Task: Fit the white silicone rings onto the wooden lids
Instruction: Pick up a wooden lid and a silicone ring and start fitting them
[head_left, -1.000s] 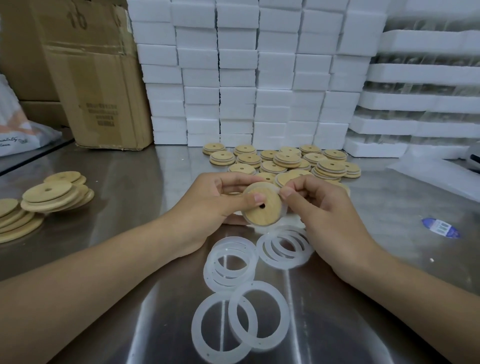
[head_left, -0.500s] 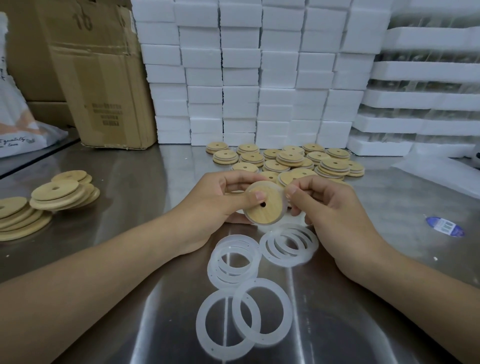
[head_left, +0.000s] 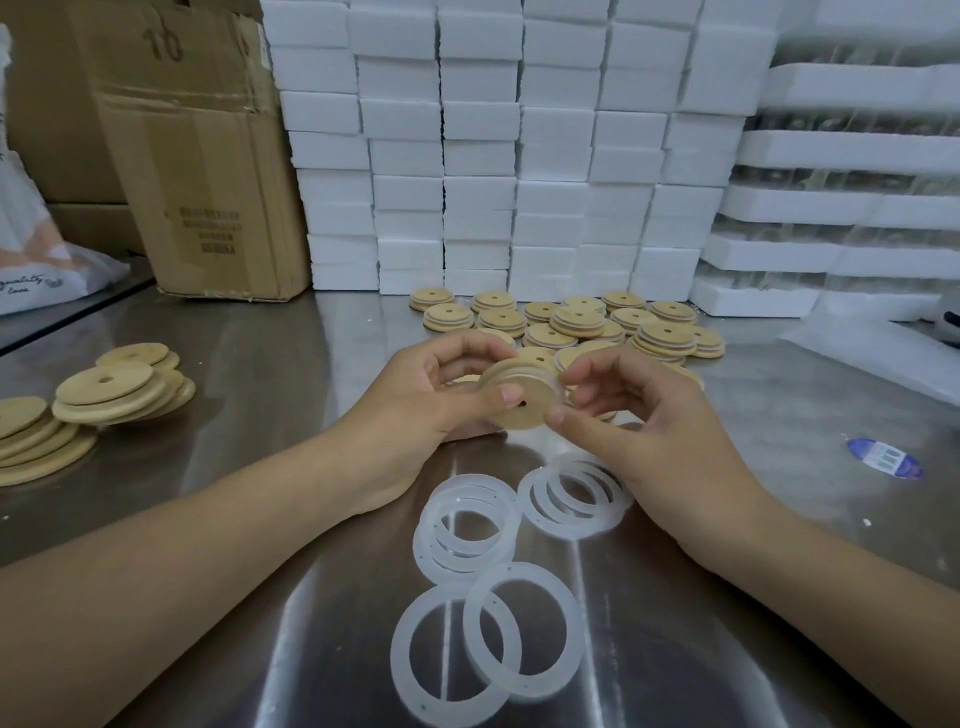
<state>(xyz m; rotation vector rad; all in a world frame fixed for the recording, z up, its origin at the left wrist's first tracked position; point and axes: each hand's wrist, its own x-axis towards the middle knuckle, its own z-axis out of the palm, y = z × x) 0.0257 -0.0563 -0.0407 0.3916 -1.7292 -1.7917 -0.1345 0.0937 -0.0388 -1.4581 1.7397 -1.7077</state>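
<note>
At frame centre, the left hand (head_left: 415, 395) grips a wooden lid (head_left: 519, 397), thumb across its face; the right hand (head_left: 639, 421) pinches its white silicone ring (head_left: 555, 383). Loose rings (head_left: 470, 525) lie below.

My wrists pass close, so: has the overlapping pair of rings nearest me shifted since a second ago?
No. The pair of rings still meets the ring stack at its near edge and sits the same way from the blue sticker.

My two forearms angle inward and converge out front.
My left hand (head_left: 431, 400) grips the wooden lid (head_left: 511, 413), thumb across its face; my right hand (head_left: 644, 431) pinches its rim with curled fingers (head_left: 592, 371).
</note>
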